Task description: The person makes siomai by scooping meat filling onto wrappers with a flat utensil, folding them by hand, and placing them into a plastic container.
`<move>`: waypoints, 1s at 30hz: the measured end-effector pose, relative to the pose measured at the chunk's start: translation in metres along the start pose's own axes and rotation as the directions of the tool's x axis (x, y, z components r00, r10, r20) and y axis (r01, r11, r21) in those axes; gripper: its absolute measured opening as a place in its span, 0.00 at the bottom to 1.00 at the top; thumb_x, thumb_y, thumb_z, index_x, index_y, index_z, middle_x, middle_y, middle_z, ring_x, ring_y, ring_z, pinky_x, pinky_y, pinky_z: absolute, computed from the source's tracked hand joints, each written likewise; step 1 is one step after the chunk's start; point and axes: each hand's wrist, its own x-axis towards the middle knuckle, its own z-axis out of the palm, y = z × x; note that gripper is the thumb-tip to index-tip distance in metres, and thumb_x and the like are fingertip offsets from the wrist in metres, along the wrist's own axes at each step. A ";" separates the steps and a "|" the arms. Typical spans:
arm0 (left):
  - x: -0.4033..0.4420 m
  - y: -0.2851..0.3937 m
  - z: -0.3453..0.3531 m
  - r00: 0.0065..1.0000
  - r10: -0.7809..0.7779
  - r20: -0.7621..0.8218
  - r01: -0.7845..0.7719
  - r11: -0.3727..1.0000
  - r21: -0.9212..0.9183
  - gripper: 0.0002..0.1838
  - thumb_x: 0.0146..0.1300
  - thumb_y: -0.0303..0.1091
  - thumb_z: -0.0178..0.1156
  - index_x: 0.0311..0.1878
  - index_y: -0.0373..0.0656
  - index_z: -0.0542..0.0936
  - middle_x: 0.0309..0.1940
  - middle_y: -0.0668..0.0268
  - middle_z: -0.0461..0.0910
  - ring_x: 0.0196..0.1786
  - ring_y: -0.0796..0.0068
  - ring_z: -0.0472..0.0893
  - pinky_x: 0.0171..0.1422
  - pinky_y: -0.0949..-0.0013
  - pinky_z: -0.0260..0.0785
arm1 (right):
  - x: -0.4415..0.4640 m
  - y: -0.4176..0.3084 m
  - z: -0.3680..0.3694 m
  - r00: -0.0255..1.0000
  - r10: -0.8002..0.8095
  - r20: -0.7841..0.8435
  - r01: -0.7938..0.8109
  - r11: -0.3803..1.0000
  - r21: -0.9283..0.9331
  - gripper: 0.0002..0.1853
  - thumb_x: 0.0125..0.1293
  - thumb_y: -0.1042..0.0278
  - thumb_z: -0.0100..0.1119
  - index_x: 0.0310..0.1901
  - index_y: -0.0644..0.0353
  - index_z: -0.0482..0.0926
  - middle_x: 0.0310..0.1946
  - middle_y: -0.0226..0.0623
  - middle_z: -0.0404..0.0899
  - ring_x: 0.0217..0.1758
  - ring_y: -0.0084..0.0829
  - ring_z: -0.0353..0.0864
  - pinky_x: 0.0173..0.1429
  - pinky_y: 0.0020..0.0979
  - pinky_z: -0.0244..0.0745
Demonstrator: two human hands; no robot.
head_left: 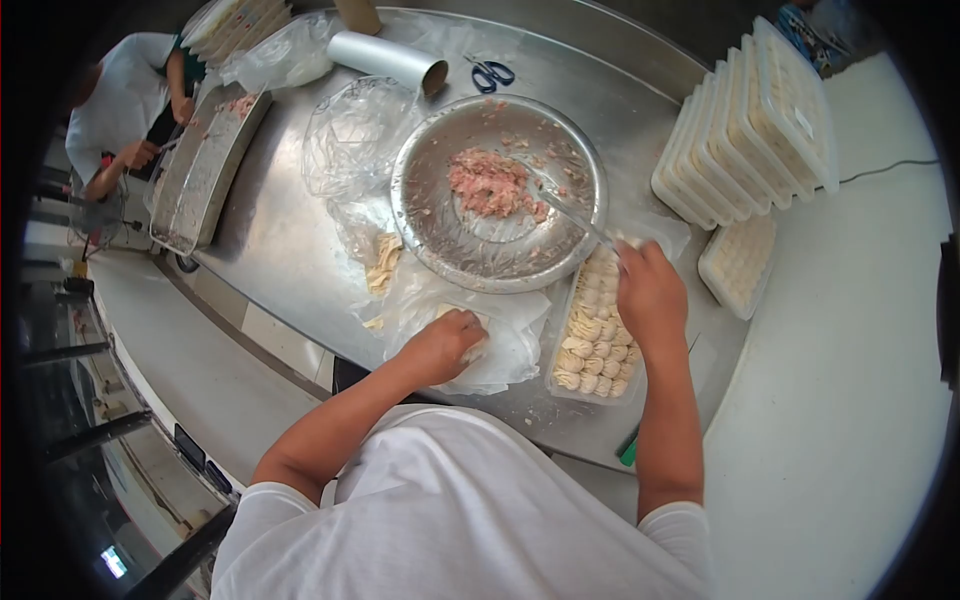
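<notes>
My right hand (650,292) is closed around the handle of a slim metal utensil (570,210), whose far end reaches into the pink minced filling (492,183). That filling sits in a wide steel bowl (402,215). Below my right hand lies a clear plastic tray with rows of pleated dumplings (595,350), partly hidden by the hand. My left hand (448,345) is curled over a pale dumpling wrapper (476,352) above a crumpled plastic sheet (510,365). The fingers hide most of the wrapper. Folded dough pieces (384,262) lie left of the bowl.
Stacked lidded trays (745,125) stand at right, beside another tray (740,262). Scissors (490,75), a metallic roll (385,62) and a wire rack in plastic (360,140) lie behind. At far left, a co-worker (120,105) works at a long metal pan (205,180).
</notes>
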 end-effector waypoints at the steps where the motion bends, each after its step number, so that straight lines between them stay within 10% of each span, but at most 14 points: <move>1: -0.007 -0.008 0.004 0.998 -0.027 0.065 0.023 0.998 0.057 0.19 0.49 0.23 0.69 0.48 0.40 0.82 0.45 0.55 0.78 0.51 0.51 0.78 0.56 0.55 0.73 | 0.021 -0.008 0.007 0.998 -0.070 0.006 0.070 0.995 -0.071 0.13 0.68 0.69 0.53 0.50 0.55 0.83 0.42 0.39 0.78 0.42 0.43 0.81 0.45 0.43 0.79; 13: -0.017 -0.042 0.014 0.999 0.033 -0.005 -0.034 0.978 -0.208 0.11 0.49 0.23 0.65 0.39 0.38 0.83 0.45 0.54 0.80 0.50 0.49 0.78 0.58 0.57 0.73 | 0.070 -0.037 -0.013 0.828 -0.272 0.490 0.420 0.880 -0.221 0.12 0.62 0.76 0.51 0.38 0.60 0.86 0.40 0.46 0.83 0.43 0.49 0.85 0.49 0.48 0.79; 17: -0.016 -0.042 0.009 0.993 -0.116 -0.024 0.102 0.939 -0.327 0.07 0.59 0.25 0.63 0.41 0.39 0.81 0.46 0.56 0.82 0.51 0.52 0.80 0.58 0.59 0.73 | 0.066 -0.032 -0.032 0.774 -0.301 0.557 0.360 0.933 0.003 0.12 0.60 0.76 0.55 0.40 0.60 0.88 0.36 0.48 0.85 0.43 0.49 0.85 0.49 0.46 0.79; 20: -0.027 -0.048 -0.001 0.903 -0.423 -0.072 0.216 0.593 -0.776 0.05 0.70 0.27 0.57 0.47 0.40 0.77 0.47 0.60 0.82 0.55 0.60 0.80 0.60 0.60 0.74 | 0.067 -0.013 -0.038 0.782 -0.388 0.488 0.310 0.921 0.237 0.12 0.58 0.76 0.57 0.41 0.60 0.88 0.36 0.48 0.86 0.43 0.49 0.84 0.48 0.44 0.79; 21: -0.032 -0.052 -0.006 0.877 -0.479 -0.031 0.057 0.170 -0.984 0.06 0.72 0.28 0.55 0.49 0.41 0.76 0.48 0.61 0.82 0.57 0.63 0.80 0.62 0.59 0.74 | 0.068 -0.013 -0.038 0.791 -0.432 0.434 0.302 0.891 0.338 0.12 0.58 0.76 0.58 0.41 0.60 0.88 0.36 0.48 0.86 0.42 0.49 0.84 0.48 0.44 0.79; 25: -0.038 -0.034 -0.032 0.868 -0.495 0.035 -0.246 -0.490 -0.836 0.14 0.75 0.37 0.54 0.58 0.42 0.73 0.57 0.58 0.79 0.60 0.64 0.80 0.67 0.59 0.74 | 0.074 -0.019 -0.040 0.845 -0.329 0.422 0.287 0.944 0.162 0.14 0.60 0.76 0.55 0.43 0.59 0.88 0.38 0.47 0.86 0.43 0.48 0.85 0.50 0.44 0.79; 30: -0.024 -0.003 -0.037 0.763 -0.635 0.124 -0.152 -0.363 -0.919 0.17 0.76 0.34 0.51 0.64 0.39 0.71 0.57 0.58 0.78 0.58 0.60 0.82 0.68 0.54 0.74 | 0.079 -0.030 -0.017 0.866 -0.222 0.447 0.379 0.876 -0.299 0.11 0.62 0.74 0.53 0.39 0.57 0.87 0.37 0.46 0.86 0.43 0.47 0.86 0.50 0.46 0.80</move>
